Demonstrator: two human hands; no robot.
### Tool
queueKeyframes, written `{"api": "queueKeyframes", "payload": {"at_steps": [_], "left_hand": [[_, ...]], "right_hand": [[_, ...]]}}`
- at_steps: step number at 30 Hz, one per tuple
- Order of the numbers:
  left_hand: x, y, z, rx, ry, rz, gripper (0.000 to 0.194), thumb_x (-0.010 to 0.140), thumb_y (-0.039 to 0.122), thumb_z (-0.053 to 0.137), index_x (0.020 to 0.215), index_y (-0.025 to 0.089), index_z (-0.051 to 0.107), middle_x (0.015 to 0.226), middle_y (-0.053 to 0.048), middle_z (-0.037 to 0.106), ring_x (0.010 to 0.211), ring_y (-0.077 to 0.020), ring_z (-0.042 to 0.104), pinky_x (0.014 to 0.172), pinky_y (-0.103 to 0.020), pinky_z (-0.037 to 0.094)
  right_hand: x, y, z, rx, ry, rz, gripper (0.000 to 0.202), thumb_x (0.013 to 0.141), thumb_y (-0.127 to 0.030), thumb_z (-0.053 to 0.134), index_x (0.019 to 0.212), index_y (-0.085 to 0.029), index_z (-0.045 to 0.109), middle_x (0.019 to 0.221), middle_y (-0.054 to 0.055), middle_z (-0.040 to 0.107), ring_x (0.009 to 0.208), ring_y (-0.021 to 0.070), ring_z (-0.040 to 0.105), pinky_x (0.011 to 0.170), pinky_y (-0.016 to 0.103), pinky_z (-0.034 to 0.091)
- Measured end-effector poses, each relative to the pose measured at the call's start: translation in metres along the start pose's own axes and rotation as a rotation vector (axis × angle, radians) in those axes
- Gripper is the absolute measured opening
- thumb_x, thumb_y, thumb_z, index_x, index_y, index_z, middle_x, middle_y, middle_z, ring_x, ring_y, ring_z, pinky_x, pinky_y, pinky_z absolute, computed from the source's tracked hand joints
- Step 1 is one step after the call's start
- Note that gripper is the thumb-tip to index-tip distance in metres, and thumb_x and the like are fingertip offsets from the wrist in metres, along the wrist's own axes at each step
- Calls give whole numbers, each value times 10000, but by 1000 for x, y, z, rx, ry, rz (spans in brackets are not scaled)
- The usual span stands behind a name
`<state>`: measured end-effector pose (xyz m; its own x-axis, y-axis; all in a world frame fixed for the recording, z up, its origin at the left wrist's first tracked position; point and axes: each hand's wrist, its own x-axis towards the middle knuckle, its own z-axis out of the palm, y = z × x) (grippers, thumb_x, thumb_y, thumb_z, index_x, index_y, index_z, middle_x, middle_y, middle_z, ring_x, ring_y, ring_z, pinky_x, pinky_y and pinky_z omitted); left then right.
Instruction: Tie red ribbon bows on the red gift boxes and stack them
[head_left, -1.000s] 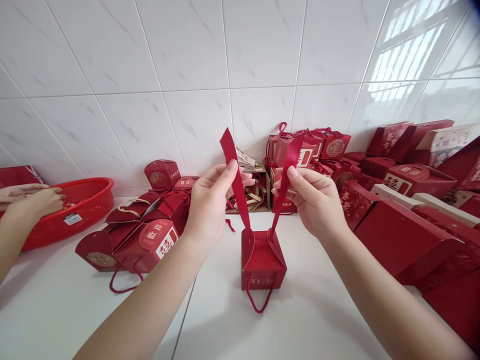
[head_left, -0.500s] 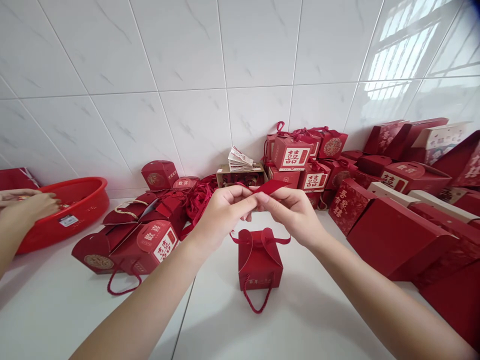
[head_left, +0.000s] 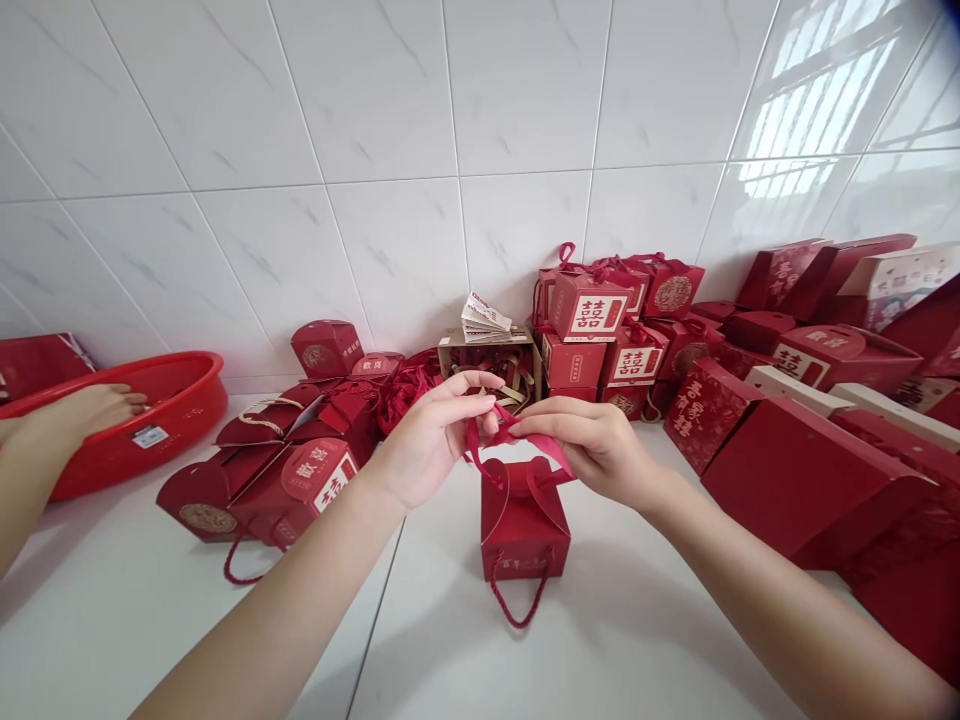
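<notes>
Upright on the white table in front of me stands a small red gift box (head_left: pixel 525 525) with curved top flaps and a twisted rope handle (head_left: pixel 519 612) hanging down its near side. A red ribbon (head_left: pixel 551 447) runs through its top. Above the box my left hand (head_left: pixel 448 425) pinches the ribbon, its fingertips partly hidden behind one another. To its right my right hand (head_left: pixel 592 440) grips the ribbon between thumb and fingers, and a loose part of it trails below that hand.
Red boxes (head_left: pixel 277 490) and a heap of ribbon (head_left: pixel 411 392) lie left. Behind stand an open carton (head_left: pixel 530 345) with paper slips (head_left: pixel 484 318) and stacked red boxes (head_left: pixel 592 310). Larger red boxes (head_left: pixel 810 470) crowd the right. Another person's hand (head_left: pixel 86 412) reaches into a red basin (head_left: pixel 191 405).
My hands have moved slightly apart and lower, and the ribbon now hangs looped between them. The other person's hand has gone down into the basin.
</notes>
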<state>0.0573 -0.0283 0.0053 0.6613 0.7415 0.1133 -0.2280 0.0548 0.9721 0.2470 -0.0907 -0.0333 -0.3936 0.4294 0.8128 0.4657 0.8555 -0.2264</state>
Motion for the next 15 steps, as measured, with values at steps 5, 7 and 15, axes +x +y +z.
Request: {"api": "queueKeyframes", "payload": {"at_steps": [5, 7, 15], "left_hand": [[-3, -4, 3, 119, -24, 41, 196, 809, 189, 595, 1005, 173, 602, 687, 2, 660, 689, -114, 620, 669, -221, 480], [-7, -7, 4, 260, 11, 114, 237, 823, 230, 599, 1055, 183, 606, 770, -14, 687, 760, -141, 650, 719, -252, 500], [-25, -15, -28, 1374, 418, 851, 107, 840, 171, 547, 866, 179, 650, 660, 13, 584, 661, -120, 571, 657, -216, 457]], "right_hand": [[-5, 1, 0, -155, -28, -26, 319, 906, -32, 461, 1150, -174, 610, 1134, 67, 645, 1059, 142, 603, 834, 238, 512], [-9, 1, 2, -186, 25, -31, 349, 892, -30, 473, 1173, -190, 607, 1143, 61, 648, 1046, 145, 612, 816, 248, 507], [-35, -9, -16, -471, 121, 450, 306, 892, -244, 492, 607, -157, 559, 624, 35, 596, 568, 135, 540, 523, 259, 374]]}}
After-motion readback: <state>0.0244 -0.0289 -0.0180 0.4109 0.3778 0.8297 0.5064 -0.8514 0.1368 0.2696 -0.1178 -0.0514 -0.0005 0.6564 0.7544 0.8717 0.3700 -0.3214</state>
